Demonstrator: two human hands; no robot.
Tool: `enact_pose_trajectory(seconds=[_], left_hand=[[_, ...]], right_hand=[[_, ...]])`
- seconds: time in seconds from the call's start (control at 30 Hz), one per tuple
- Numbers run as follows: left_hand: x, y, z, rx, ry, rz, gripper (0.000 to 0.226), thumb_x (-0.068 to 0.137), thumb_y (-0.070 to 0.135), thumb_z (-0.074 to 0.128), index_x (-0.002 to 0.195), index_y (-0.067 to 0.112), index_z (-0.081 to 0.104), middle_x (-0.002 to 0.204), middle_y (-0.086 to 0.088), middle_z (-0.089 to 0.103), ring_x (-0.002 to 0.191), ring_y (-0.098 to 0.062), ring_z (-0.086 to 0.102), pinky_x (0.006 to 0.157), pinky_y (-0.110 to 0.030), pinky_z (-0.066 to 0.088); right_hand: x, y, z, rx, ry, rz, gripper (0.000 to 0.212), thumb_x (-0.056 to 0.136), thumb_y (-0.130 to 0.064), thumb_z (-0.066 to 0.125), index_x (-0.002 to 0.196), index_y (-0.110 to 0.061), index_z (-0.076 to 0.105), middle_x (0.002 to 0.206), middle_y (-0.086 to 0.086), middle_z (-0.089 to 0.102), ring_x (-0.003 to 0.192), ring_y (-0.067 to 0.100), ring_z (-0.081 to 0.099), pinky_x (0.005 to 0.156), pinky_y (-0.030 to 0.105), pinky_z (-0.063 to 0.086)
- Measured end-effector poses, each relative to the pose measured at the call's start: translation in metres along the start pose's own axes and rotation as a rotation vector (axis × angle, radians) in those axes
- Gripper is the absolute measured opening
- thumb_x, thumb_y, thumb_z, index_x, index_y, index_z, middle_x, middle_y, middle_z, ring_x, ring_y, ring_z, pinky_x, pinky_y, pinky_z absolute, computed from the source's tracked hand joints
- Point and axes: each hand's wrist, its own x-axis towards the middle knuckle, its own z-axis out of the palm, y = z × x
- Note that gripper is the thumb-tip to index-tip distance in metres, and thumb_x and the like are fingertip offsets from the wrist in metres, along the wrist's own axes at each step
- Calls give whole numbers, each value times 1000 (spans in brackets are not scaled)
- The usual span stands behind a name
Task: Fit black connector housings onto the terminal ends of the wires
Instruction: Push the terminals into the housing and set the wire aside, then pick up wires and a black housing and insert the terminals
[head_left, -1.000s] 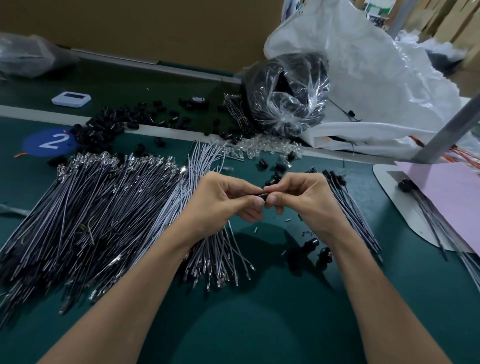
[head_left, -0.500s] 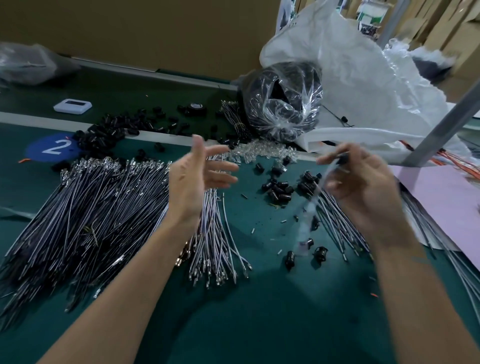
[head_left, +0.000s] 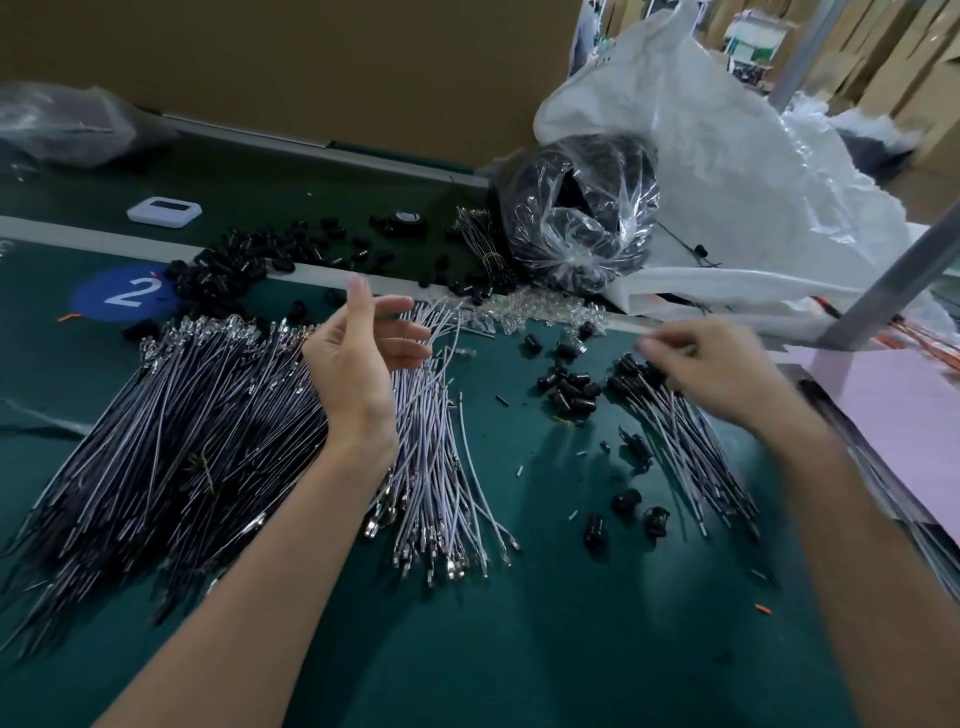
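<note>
A wide heap of dark wires with metal terminals covers the green mat on the left. A paler wire bundle lies beside it. My left hand hovers above these, fingers spread and holding nothing. Loose black connector housings sit in a small cluster at centre right. Next to them lies a pile of wires fitted with housings. My right hand is low over that pile's housing end and blurred by motion. Whether it still pinches a wire is unclear.
More black housings are scattered at the back left by a blue "2" label. A clear bag of black parts and a big white plastic sack stand behind. A metal post and pink sheet bound the right.
My hands, joined at the centre a second ago, have parted. The right carried the fitted wire over to the right-hand pile and has dropped lower; the left stays lifted and open.
</note>
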Motion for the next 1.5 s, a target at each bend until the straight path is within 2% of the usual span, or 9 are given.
enact_pose_trajectory(seconds=[0.13,0.23,0.4,0.73,0.9,1.0,1.2,1.33,1.5], left_hand=[[-1,-1,0,24,3,-10,46,103,39,45,78,10,71,61,-4,69,51,-18,63,52,-24,52],[-2,-2,1,64,-8,6,46,103,38,45,77,10,71,61,-5,69,54,-20,65,52,-23,51],[-2,-6,2,160,-49,9,43,102,36,48,77,10,72,62,-5,69,56,-19,65,54,-24,52],[19,17,-13,439,49,125,12,95,18,61,88,24,68,85,-1,72,72,-12,67,67,-23,53],[29,45,-47,1328,-216,92,10,82,26,78,80,30,68,76,15,62,72,-5,58,69,-27,46],[20,52,-52,1734,-272,40,12,78,30,81,80,29,69,82,4,67,77,-19,60,65,-29,44],[13,51,-51,1668,-253,2,16,82,8,75,84,24,75,87,-3,71,83,-26,64,68,-33,51],[9,50,-49,1643,-226,37,19,83,1,62,88,16,73,86,-7,68,80,-30,62,70,-37,54],[3,53,-43,1556,-157,248,18,90,9,65,99,21,73,95,-4,68,84,-25,58,69,-34,45]], right_hand=[[-18,-67,49,67,-229,-86,28,95,-34,61,80,-12,70,69,-4,67,54,2,55,48,9,40],[-31,-101,84,-43,-387,-85,33,93,-44,61,81,-14,63,78,2,66,71,16,64,64,29,54],[-39,-109,99,-207,-284,-121,27,98,-34,49,92,-9,58,90,11,62,82,35,59,65,37,44],[-57,-115,106,-248,-59,-163,15,97,-15,47,86,-12,36,81,2,41,69,22,40,57,31,32],[-51,-104,100,-208,117,-120,15,98,-20,44,84,-13,45,77,-1,54,69,17,48,55,28,36],[-45,-95,94,-36,216,-108,15,102,-23,45,95,-13,54,79,1,61,70,16,55,59,26,42],[-40,-88,96,248,292,-64,28,95,-16,62,123,-8,62,96,3,72,80,13,62,75,21,44],[-40,-87,98,307,319,-83,16,96,-15,62,107,-9,70,93,0,71,83,12,63,81,25,51],[-40,-90,95,473,377,-103,11,94,-16,65,88,-13,73,67,-13,60,59,0,53,60,9,39]])
